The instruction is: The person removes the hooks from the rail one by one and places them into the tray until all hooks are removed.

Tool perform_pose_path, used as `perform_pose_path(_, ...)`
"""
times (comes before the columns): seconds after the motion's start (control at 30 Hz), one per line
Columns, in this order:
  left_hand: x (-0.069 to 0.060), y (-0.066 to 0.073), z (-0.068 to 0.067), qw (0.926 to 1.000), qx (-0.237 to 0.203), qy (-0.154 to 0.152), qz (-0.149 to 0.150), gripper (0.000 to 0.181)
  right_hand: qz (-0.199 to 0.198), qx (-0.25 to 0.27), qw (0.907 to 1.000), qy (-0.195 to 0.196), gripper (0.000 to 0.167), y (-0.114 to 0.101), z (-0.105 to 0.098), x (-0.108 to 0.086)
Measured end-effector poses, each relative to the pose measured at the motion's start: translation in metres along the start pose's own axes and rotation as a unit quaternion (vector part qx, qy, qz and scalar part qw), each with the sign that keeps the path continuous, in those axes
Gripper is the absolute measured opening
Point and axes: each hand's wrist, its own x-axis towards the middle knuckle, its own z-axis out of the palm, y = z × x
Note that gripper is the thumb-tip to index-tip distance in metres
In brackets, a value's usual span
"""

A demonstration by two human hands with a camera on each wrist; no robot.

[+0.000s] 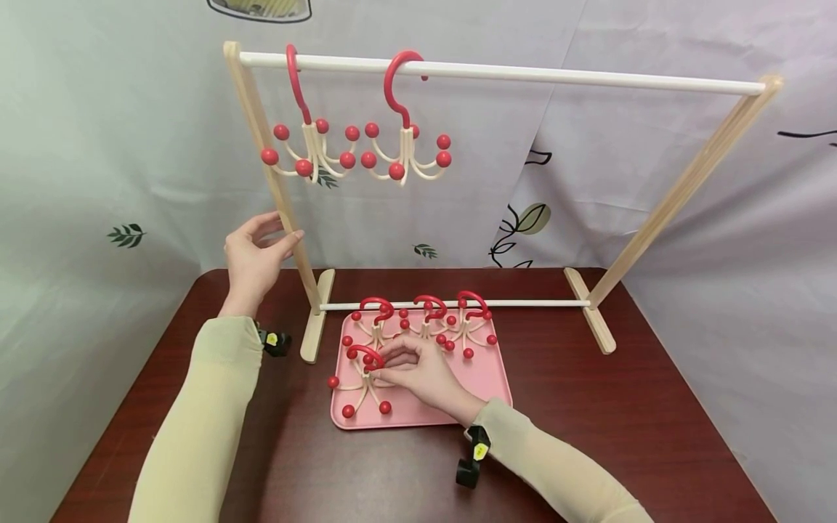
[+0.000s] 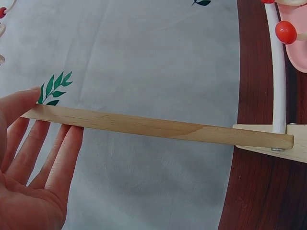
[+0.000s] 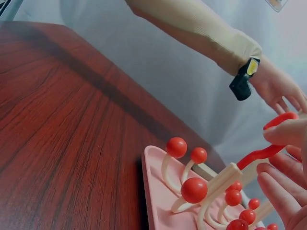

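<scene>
My right hand [image 1: 421,372] has its thumb and fingers pinching the red, curved plastic-looking hook [image 3: 254,155] of a cream hanger with red-ball-tipped curling arms [image 1: 367,378]. That hanger is at the near left part of the shallow pink rectangular tray [image 1: 480,378], and in the head view one red ball overlaps the tray's left rim. From my right fingertips, the hanger's body lies to the left and below. Its long axis, the stem, rises from the tray to the hook and looks roughly upright; I can't tell its exact lean, or whether its arms bear on the tray.

The right is clearly the nearer hand. My left hand [image 1: 253,256] is higher, behind and left of the tray, thumb against one edge of the pale wooden upright [image 2: 144,124] and fingertips against the opposite edge, pinching it.

The round white rod [image 1: 523,73] runs crosswise, high above and behind the tray, carrying two matching hangers [image 1: 407,149] by their hooks. Three more of the kind [image 1: 465,328] stand along the tray's far side, so I judge that neighbouring arms could catch if mine tips that way.
</scene>
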Motion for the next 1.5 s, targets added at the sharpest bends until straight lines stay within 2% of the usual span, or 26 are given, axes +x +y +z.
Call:
perform_pose_path(0.2,0.001,0.000,0.000,1.0000,-0.001,-0.001,0.001,0.050,-0.036,0.004,0.9993,-0.008,0.040,-0.016,-0.007,0.002)
perform_pose_path(0.43,0.000,0.000,0.000,1.0000,-0.002,0.000,0.001,0.049,-0.103,-0.022,0.9931,0.052,0.040,-0.062,-0.030,0.010)
perform_pose_path(0.57,0.000,0.000,0.000,1.0000,-0.002,0.000,-0.003,0.049,-0.164,-0.026,0.9821,0.088,0.039,-0.090,-0.044,0.017)
perform_pose_path(0.73,-0.001,-0.001,0.000,1.0000,-0.004,-0.001,-0.005,0.049,-0.228,-0.028,0.9671,0.109,0.037,-0.123,-0.060,0.027)
perform_pose_path(0.97,0.000,0.000,0.001,1.0000,-0.005,0.000,-0.001,0.048,-0.305,-0.022,0.9407,0.147,0.035,-0.170,-0.075,0.042)
perform_pose_path(1.07,0.001,0.001,0.001,1.0000,-0.003,-0.001,-0.003,0.049,-0.316,-0.003,0.9343,0.164,0.034,-0.189,-0.080,0.050)
perform_pose_path(1.13,0.000,0.001,0.001,1.0000,-0.003,-0.001,-0.004,0.049,-0.314,0.009,0.9336,0.173,0.034,-0.200,-0.082,0.056)
perform_pose_path(1.37,-0.001,0.001,-0.001,1.0000,-0.001,-0.003,-0.009,0.050,-0.284,0.016,0.9394,0.192,0.031,-0.242,-0.077,0.067)
perform_pose_path(1.5,-0.001,0.002,-0.001,1.0000,0.000,-0.002,-0.006,0.050,-0.268,0.011,0.9444,0.190,0.032,-0.259,-0.074,0.074)
